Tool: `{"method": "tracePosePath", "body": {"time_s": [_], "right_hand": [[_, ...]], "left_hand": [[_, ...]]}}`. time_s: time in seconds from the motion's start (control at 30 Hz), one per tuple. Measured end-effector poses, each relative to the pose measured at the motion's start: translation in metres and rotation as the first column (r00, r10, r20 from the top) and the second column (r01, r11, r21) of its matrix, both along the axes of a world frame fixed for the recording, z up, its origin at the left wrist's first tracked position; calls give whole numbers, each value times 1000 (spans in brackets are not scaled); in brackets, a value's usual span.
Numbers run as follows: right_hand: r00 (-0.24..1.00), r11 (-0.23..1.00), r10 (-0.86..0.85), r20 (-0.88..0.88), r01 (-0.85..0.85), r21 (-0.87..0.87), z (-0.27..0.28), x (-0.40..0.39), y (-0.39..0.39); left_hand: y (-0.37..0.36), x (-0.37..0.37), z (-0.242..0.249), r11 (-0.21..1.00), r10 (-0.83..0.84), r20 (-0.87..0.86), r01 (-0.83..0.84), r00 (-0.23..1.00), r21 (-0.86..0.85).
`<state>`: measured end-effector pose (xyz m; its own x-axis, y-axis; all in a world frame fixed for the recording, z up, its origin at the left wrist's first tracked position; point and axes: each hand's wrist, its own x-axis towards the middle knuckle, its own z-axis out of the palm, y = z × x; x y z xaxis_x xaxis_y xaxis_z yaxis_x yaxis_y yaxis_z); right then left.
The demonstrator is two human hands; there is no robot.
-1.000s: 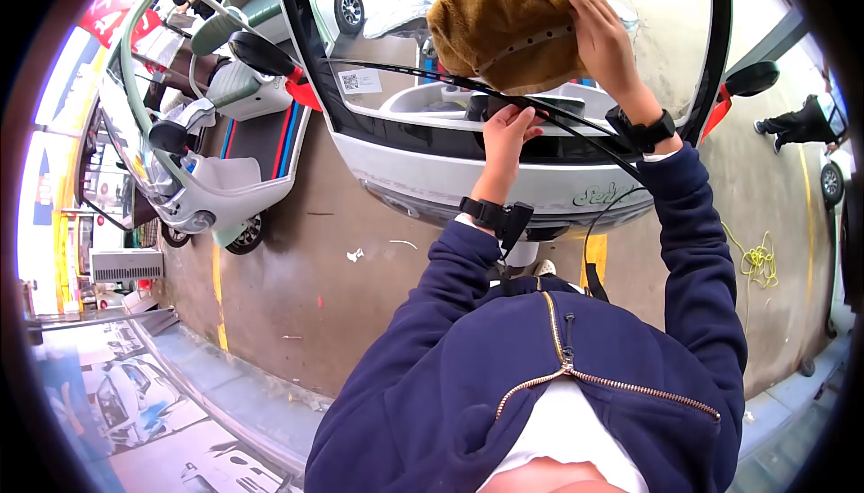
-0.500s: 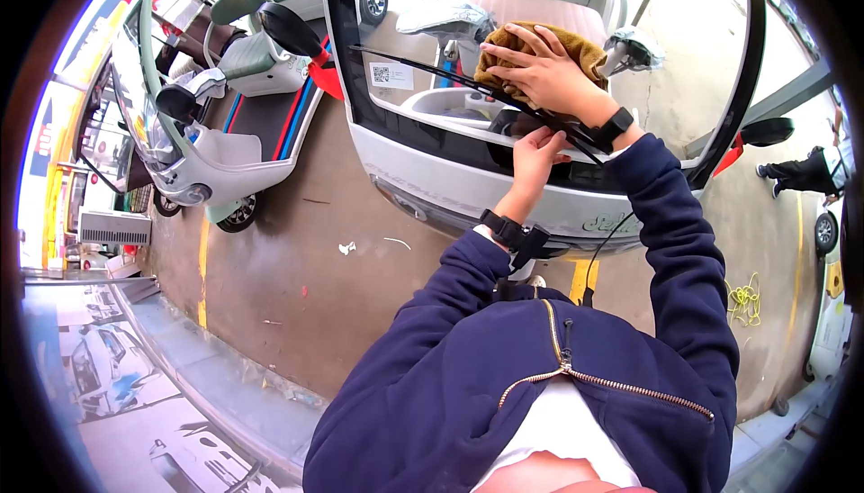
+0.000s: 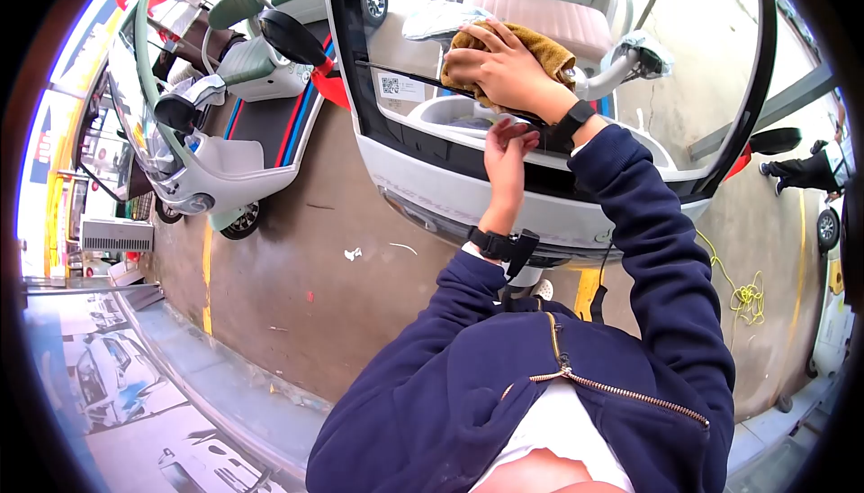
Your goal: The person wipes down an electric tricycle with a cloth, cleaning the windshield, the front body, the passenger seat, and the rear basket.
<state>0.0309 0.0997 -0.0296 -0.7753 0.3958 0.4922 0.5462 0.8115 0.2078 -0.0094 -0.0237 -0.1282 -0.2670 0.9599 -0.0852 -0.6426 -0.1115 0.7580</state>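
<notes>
My right hand point(image 3: 513, 74) presses a brown towel point(image 3: 549, 47) against the windshield point(image 3: 666, 88) of a small white vehicle, fingers spread over the cloth. Just below it, my left hand point(image 3: 508, 155) is closed in a loose pinch by the lower windshield edge, close to the black wiper point(image 3: 414, 77). Whatever lies between those fingertips is hidden from me. Part of the wiper disappears behind the towel and my right hand. A white QR-code label point(image 3: 399, 86) shows at the lower left of the glass.
A pale green and white open vehicle point(image 3: 238, 146) stands at the left, with black mirrors near this windshield. Behind the glass are a pink seat point(image 3: 540, 20) and plastic-wrapped handlebars. A yellow cord point(image 3: 747, 299) lies on the floor at right; a person's dark-clothed legs point(image 3: 801, 169) show beyond.
Both hands have shifted left across the windshield, the towel moving with my right hand. More of the right handlebar now shows. The view has shifted slightly.
</notes>
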Motion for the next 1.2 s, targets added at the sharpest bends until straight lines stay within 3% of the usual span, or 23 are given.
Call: {"method": "tracePosePath", "body": {"time_s": [0.1, 0.23, 0.3, 0.47, 0.57, 0.63, 0.8, 0.97, 1.03, 1.1, 1.2], "right_hand": [[1000, 998, 6, -20, -8, -60, -2, 2, -7], [999, 1000, 6, -42, -7, -22, -7, 18, -21], [999, 1000, -26, -44, 26, 4, -5, 37, -25], [961, 964, -264, -82, 264, -19, -5, 106, -78], [840, 885, -464, -281, 424, -194, -38, 157, -109], [708, 854, -521, -478, 424, -302, -42, 182, -135], [474, 822, -545, -691, 463, -331, -34, 196, -209], [568, 858, -512, -644, 298, -419, -61, 158, -256], [663, 907, -416, -623, 251, -338, -66, 128, -259], [658, 929, -369, -657, 291, -231, -84, 99, -251], [681, 975, -205, -703, 208, -82, -97, 58, -210]], "left_hand": [[22, -45, 9, 967, 255, 34, -253, 966, -39], [49, -101, 26, 982, 187, -147, -187, 971, 15], [64, -113, 35, 984, 164, -214, -175, 963, -36], [83, -122, 39, 979, 179, -310, -200, 934, -37], [89, -126, 36, 981, 155, -296, -182, 943, -66], [86, -125, 45, 979, 145, -310, -181, 940, -91], [88, -134, 43, 995, 91, -281, -96, 955, -6], [74, -140, 55, 998, 41, -289, -50, 956, -25], [71, -146, 53, 999, -21, -314, 6, 949, -50], [65, -148, 52, 999, -31, -312, 17, 949, -48], [57, -147, 56, 999, -37, -260, 29, 965, -34]]}}
